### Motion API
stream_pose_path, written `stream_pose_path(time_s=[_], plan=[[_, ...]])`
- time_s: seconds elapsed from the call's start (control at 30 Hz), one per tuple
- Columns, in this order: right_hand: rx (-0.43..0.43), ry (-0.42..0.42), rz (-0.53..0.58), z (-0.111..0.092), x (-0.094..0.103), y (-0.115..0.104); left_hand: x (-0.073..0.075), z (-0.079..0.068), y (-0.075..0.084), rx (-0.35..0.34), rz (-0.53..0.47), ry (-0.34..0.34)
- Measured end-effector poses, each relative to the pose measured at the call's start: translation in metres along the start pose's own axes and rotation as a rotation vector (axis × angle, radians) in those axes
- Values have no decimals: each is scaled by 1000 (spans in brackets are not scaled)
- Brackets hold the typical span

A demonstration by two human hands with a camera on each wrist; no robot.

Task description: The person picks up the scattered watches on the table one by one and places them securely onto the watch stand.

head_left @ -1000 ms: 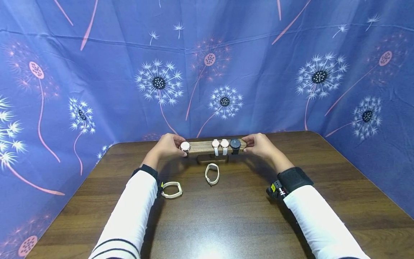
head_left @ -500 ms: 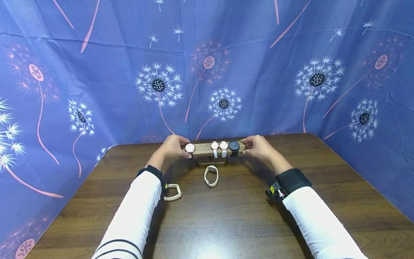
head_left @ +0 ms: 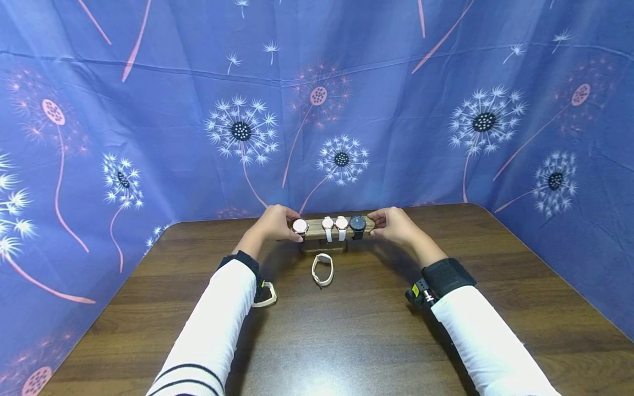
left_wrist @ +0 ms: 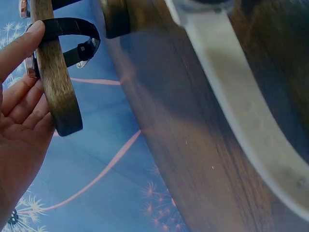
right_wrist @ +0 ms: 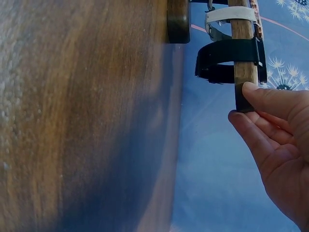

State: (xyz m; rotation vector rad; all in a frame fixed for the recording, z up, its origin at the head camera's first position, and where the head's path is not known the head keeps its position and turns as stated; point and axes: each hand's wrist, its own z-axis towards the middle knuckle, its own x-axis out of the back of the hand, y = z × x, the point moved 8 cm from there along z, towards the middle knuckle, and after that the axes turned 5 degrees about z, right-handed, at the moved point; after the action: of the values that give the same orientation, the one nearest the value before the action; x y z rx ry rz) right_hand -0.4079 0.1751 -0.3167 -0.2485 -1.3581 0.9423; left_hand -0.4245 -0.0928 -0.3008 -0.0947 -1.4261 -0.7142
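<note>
A wooden watch stand [head_left: 314, 229] has its bar raised over a base [head_left: 324, 247] at the table's far side. My left hand [head_left: 275, 223] pinches a watch [head_left: 300, 226] with a pale face, near the bar's left end; its dark strap [left_wrist: 72, 26] loops round the bar in the left wrist view. With thumb and fingers, my right hand [head_left: 398, 225] grips the bar's right end [right_wrist: 243, 99]. Between the hands, two white-strapped watches [head_left: 328, 223] and a black watch [head_left: 358, 223] also hang on the bar.
A white watch [head_left: 323, 269] lies on the wooden table [head_left: 346, 324] in front of the stand. Another white-strapped watch [head_left: 269, 296] lies beside my left wrist, partly hidden by it. A blue dandelion-print cloth [head_left: 396, 99] hangs behind the table.
My left hand has slid the pale-faced watch rightward along the bar, closer to the other watches. The right hand keeps its hold on the bar's end.
</note>
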Motion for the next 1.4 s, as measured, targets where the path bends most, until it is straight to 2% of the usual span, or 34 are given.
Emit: stream_pose_path(time_s=[0.23,0.6,1.13,1.4], plan=[[-6,-4,14,-1,0,1,-6,8,7,-39,19,5],[-7,11,28,-1,0,2,-11,13,23,-37,31,10],[-19,20,37,0,-1,5,-13,15,23,-28,39,21],[-28,19,41,-1,-3,5,-15,13,25,-14,27,4]])
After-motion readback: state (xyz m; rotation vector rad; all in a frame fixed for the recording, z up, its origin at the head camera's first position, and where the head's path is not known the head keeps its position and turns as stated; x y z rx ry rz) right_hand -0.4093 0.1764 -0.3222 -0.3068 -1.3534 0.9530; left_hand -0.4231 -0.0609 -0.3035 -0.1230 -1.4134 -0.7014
